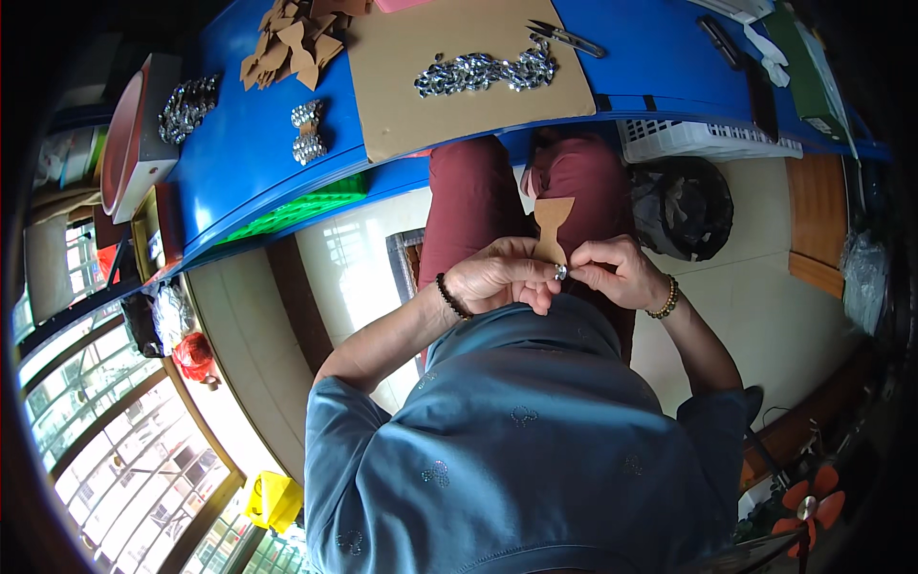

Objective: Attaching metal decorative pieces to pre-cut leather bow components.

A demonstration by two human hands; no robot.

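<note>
Above my lap, my left hand (pixel 504 275) grips a brown bow-shaped card (pixel 552 222) near its lower end, thumb across it. The card's wide top flares upward past my fingers. Small shiny silver pieces (pixel 560 273) show at its lower end, between the hands. My right hand (pixel 617 271) is closed in a pinch with its fingertips at these pieces; exactly what lies between them is partly hidden. On the blue table ahead, a heap of similar silver pieces (pixel 488 73) lies on a cardboard sheet (pixel 406 120).
Thread snips (pixel 568 38) lie right of the heap. Farther left are a pile of brown cards (pixel 292 48), a card wrapped with silver pieces (pixel 308 134) and another silver bunch (pixel 187 108). Below the table's right side are a white basket (pixel 708 139) and a black-lined bin (pixel 681 206).
</note>
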